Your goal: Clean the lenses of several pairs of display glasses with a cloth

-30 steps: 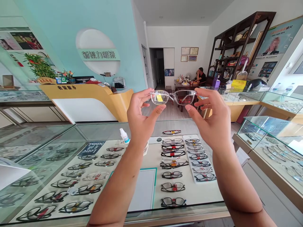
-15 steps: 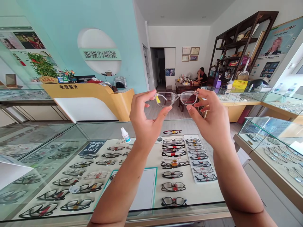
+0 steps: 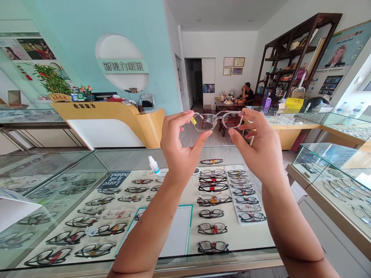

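A pair of clear-framed eyeglasses is held up in front of me, above the glass display case. My left hand pinches the left end of the frame between thumb and fingers. At the other end, my right hand grips the frame with its fingertips. A yellow tag shows near the left lens. Under my arms, several rows of eyeglasses lie inside the case, some hidden by my left forearm. A small white bottle stands beyond that forearm.
A yellow and white service counter stands at the back left. More glass display cases line the right. Farther back, a person sits at a dark table, near a tall wooden shelf.
The eyeglasses have tilted slightly, so a temple now appears behind the upper edge and bridge. My left hand has shifted a little to the right; my right hand is almost unmoved.
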### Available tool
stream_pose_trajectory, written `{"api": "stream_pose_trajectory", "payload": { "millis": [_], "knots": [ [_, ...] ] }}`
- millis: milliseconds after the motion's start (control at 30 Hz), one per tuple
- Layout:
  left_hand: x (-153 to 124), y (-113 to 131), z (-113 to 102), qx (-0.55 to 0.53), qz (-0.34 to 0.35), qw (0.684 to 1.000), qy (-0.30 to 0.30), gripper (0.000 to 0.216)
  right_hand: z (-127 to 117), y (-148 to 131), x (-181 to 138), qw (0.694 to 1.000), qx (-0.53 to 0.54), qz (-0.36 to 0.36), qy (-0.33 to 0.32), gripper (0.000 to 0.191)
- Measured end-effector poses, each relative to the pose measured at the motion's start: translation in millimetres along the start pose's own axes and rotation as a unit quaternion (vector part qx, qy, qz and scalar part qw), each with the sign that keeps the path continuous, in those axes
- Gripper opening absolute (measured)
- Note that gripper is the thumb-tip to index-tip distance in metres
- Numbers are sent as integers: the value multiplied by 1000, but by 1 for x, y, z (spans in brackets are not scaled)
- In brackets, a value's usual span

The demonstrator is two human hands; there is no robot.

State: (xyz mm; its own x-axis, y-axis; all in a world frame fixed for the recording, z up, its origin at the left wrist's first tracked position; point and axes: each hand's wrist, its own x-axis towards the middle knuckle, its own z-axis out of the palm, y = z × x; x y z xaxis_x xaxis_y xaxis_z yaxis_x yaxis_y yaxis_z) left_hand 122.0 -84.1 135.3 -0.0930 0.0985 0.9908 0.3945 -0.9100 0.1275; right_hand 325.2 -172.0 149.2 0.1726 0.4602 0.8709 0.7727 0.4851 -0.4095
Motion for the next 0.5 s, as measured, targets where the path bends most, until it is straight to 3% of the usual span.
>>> {"api": "stream_pose_trajectory", "payload": {
  "millis": [500],
  "knots": [
    [-3, -21, 3, -68, -64, 995, -31, 64, -4, -8, 0, 997, 62, -23, 50, 37]
  ]
}}
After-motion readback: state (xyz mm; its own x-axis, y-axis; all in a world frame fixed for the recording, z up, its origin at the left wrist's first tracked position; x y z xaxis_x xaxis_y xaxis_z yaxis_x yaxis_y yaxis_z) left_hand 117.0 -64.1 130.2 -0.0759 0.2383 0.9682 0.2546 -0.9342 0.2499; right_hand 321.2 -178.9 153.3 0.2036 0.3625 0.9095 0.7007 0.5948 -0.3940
